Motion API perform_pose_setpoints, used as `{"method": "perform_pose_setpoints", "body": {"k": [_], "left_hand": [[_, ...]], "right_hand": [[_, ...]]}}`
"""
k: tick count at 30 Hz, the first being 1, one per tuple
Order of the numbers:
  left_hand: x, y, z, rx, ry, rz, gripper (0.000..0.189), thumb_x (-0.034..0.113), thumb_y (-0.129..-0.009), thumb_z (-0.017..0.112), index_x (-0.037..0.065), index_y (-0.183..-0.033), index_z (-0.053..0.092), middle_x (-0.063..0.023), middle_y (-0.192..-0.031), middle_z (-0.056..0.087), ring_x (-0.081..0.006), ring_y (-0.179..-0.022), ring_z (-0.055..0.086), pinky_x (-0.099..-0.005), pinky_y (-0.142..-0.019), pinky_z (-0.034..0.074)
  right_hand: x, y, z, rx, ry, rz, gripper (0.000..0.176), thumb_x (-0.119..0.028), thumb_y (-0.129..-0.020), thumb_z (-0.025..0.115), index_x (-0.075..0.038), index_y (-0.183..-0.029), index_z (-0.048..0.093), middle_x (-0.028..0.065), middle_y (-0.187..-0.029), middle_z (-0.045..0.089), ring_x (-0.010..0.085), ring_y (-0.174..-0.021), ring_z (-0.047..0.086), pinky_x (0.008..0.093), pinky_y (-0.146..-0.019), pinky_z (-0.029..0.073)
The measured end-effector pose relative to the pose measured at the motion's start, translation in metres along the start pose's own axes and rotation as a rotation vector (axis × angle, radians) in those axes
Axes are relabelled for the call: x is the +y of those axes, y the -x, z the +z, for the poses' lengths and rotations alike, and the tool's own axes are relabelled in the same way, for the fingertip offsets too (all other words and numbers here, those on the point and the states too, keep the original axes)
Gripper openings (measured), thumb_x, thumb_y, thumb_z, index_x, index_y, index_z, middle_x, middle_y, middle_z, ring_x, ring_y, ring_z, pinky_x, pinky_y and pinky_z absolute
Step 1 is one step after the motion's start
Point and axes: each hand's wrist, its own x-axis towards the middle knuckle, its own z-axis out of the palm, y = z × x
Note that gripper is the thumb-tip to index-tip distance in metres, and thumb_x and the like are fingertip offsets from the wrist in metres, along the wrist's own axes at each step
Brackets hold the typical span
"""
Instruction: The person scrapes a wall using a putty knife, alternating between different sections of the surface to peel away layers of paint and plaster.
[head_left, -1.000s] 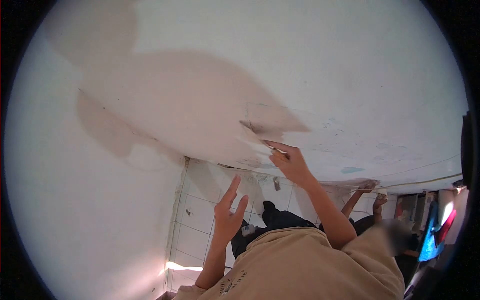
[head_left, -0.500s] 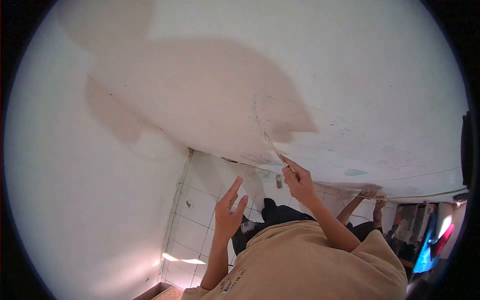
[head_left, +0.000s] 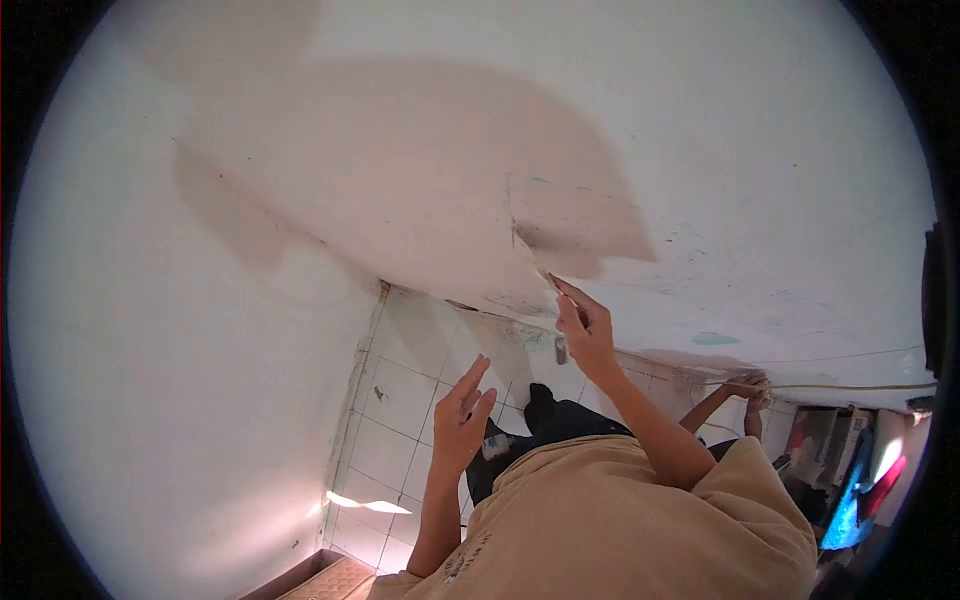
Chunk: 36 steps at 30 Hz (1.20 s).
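My right hand (head_left: 587,335) grips the handle of a putty knife (head_left: 533,262), its blade held against the white wall (head_left: 720,130). Faint scratches and a thin dark line mark the wall around the blade's tip. Raised in front of my body, my left hand (head_left: 463,415) holds nothing, fingers stretched and thumb apart. It touches neither the wall nor the tool. My own shadow falls over the part of the wall being touched.
White floor tiles (head_left: 385,440) meet the walls at a corner. To the right, another person's hands (head_left: 750,387) are near the wall's foot, by a pale cable (head_left: 850,387). Beyond are a blue cloth (head_left: 850,505) and a red cloth (head_left: 884,487). A mattress-like pad (head_left: 335,582) lies at lower left.
My right hand has moved up and slightly left, carrying the putty knife's tip higher along the wall. My left hand has stayed almost in place.
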Motion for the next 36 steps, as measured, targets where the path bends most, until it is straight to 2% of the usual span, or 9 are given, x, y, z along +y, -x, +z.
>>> {"method": "perform_pose_setpoints", "body": {"k": [3, 6, 9, 18, 22, 25, 27, 31, 36], "left_hand": [[0.004, -0.002, 0.006, -0.011, 0.02, 0.02, 0.041, 0.003, -0.086, 0.054, 0.001, -0.127, 0.045, -0.0147, -0.132, 0.045, -0.023, -0.123, 0.042, -0.0367, -0.099, 0.036], [0.008, -0.007, 0.008, 0.003, 0.036, 0.033, 0.041, 0.002, -0.086, 0.054, 0.002, -0.127, 0.046, -0.0156, -0.132, 0.045, -0.023, -0.123, 0.042, -0.0361, -0.099, 0.036], [0.009, -0.013, 0.012, 0.0, 0.048, 0.029, 0.041, 0.002, -0.086, 0.054, 0.002, -0.127, 0.046, -0.0157, -0.131, 0.045, -0.0226, -0.122, 0.043, -0.0357, -0.099, 0.037], [0.005, -0.017, 0.017, 0.078, 0.124, 0.035, 0.039, 0.001, -0.085, 0.054, -0.001, -0.124, 0.048, -0.0158, -0.127, 0.049, -0.0232, -0.118, 0.047, -0.0327, -0.097, 0.039], [0.022, -0.014, 0.021, 0.203, 0.275, 0.163, 0.034, -0.001, -0.086, 0.051, -0.004, -0.12, 0.049, -0.018, -0.12, 0.054, -0.0229, -0.113, 0.052, -0.0309, -0.095, 0.041], [0.02, -0.013, 0.024, 0.223, 0.271, 0.144, 0.032, -0.003, -0.086, 0.049, -0.006, -0.118, 0.05, -0.0182, -0.114, 0.058, -0.0224, -0.108, 0.056, -0.03, -0.093, 0.042], [0.019, -0.008, 0.031, 0.196, 0.271, 0.143, 0.032, -0.003, -0.086, 0.049, -0.006, -0.117, 0.05, -0.0177, -0.112, 0.059, -0.0218, -0.105, 0.057, -0.0296, -0.092, 0.043], [0.019, -0.003, 0.033, 0.127, 0.257, 0.147, 0.03, -0.002, -0.086, 0.049, -0.005, -0.115, 0.052, -0.017, -0.108, 0.061, -0.0204, -0.101, 0.059, -0.0285, -0.088, 0.044], [0.016, -0.003, 0.03, 0.101, 0.257, 0.088, 0.027, -0.001, -0.087, 0.049, -0.005, -0.113, 0.054, -0.0162, -0.102, 0.063, -0.0197, -0.097, 0.06, -0.0276, -0.086, 0.045]], "right_hand": [[0.009, 0.002, 0.006, 0.032, 0.033, -0.13, 0.033, -0.011, -0.09, 0.049, -0.005, -0.123, 0.054, -0.006, -0.062, 0.038, 0.0037, -0.053, 0.028, 0.0203, -0.047, 0.027], [0.002, 0.008, 0.003, 0.091, -0.001, -0.034, 0.033, -0.01, -0.09, 0.049, -0.004, -0.122, 0.053, -0.0055, -0.063, 0.041, 0.0041, -0.054, 0.029, 0.0205, -0.047, 0.026], [0.012, -0.001, 0.018, 0.094, 0.055, -0.105, 0.033, -0.009, -0.089, 0.049, -0.004, -0.122, 0.054, -0.0052, -0.064, 0.046, 0.0037, -0.052, 0.029, 0.0201, -0.046, 0.025], [0.017, 0.017, 0.026, 0.118, 0.212, -0.173, 0.036, -0.006, -0.091, 0.044, -0.003, -0.126, 0.049, -0.0069, -0.06, 0.04, 0.0022, -0.051, 0.03, 0.0184, -0.046, 0.026], [-0.003, 0.01, 0.018, 0.078, -0.014, -0.072, 0.036, -0.01, -0.091, 0.047, -0.004, -0.126, 0.05, -0.005, -0.062, 0.039, 0.0037, -0.056, 0.031, 0.0193, -0.049, 0.028], [-0.021, 0.001, -0.006, -0.045, -0.086, 0.059, 0.037, -0.014, -0.092, 0.047, -0.005, -0.128, 0.047, -0.0052, -0.06, 0.039, 0.0029, -0.05, 0.031, 0.0189, -0.044, 0.027], [-0.039, 0.0, -0.029, -0.197, -0.296, 0.335, 0.04, -0.02, -0.093, 0.048, -0.006, -0.13, 0.045, -0.0051, -0.059, 0.04, 0.0022, -0.042, 0.029, 0.0195, -0.037, 0.025], [-0.033, 0.017, -0.042, -0.186, -0.283, 0.277, 0.042, -0.024, -0.093, 0.049, -0.008, -0.131, 0.044, -0.0042, -0.057, 0.041, 0.0019, -0.037, 0.028, 0.0206, -0.031, 0.022], [0.026, 0.051, -0.057, -0.164, -0.025, 0.395, 0.045, -0.027, -0.09, 0.053, -0.009, -0.13, 0.044, -0.0031, -0.06, 0.045, 0.0034, -0.039, 0.033, 0.0197, -0.035, 0.029]]}}
